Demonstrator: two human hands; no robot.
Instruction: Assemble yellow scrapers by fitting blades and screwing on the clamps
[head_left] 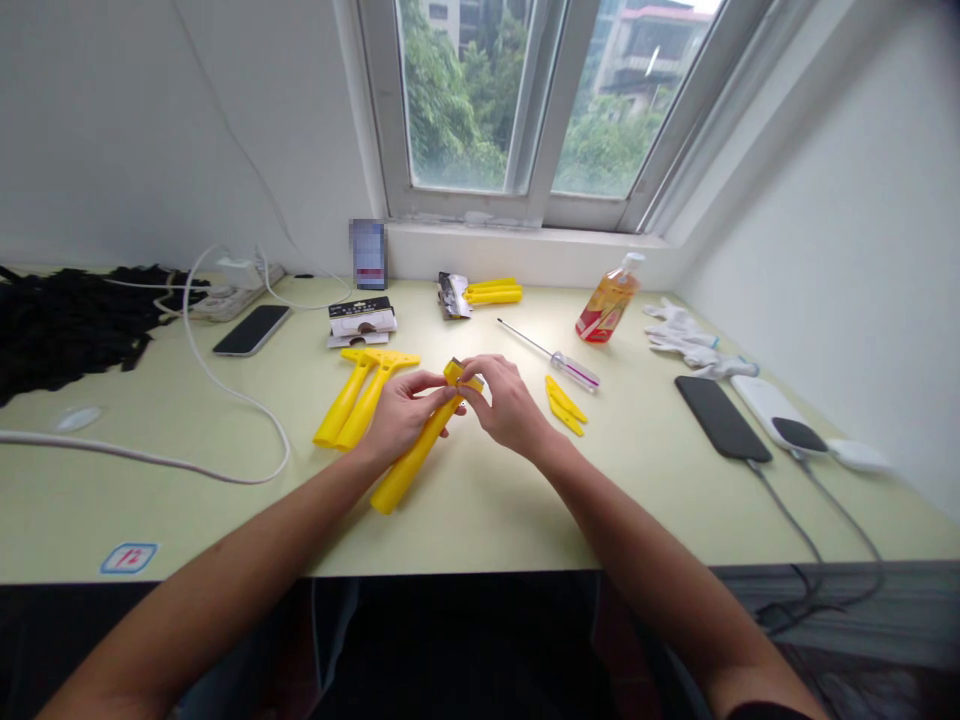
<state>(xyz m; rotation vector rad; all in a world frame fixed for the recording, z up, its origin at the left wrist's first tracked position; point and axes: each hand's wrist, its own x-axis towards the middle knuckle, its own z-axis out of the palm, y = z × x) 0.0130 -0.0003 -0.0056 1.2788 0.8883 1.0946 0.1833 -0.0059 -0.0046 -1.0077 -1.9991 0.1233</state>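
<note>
Both my hands are at the middle of the pale green table (pixel 480 520), holding a yellow plastic scraper (pixel 412 460). My left hand (pixel 405 415) grips it near its head, with the long handle slanting down towards me. My right hand (pixel 510 400) pinches the scraper's wide head, and my fingers hide most of it. Just left of my left hand lie two more yellow scrapers (pixel 360 395). To the right of my right hand are small yellow blade-like pieces (pixel 564 405) and a screwdriver with a clear striped handle (pixel 559 358).
Along the back stand a printed card package (pixel 362 320), more yellow handles (pixel 491 292) and an orange pump bottle (pixel 609 300). White gloves (pixel 694 340) and a black phone (pixel 721 418) lie right. A phone (pixel 251 330), power strip (pixel 225 303), white cable (pixel 225 385) and black fabric (pixel 67 325) lie left.
</note>
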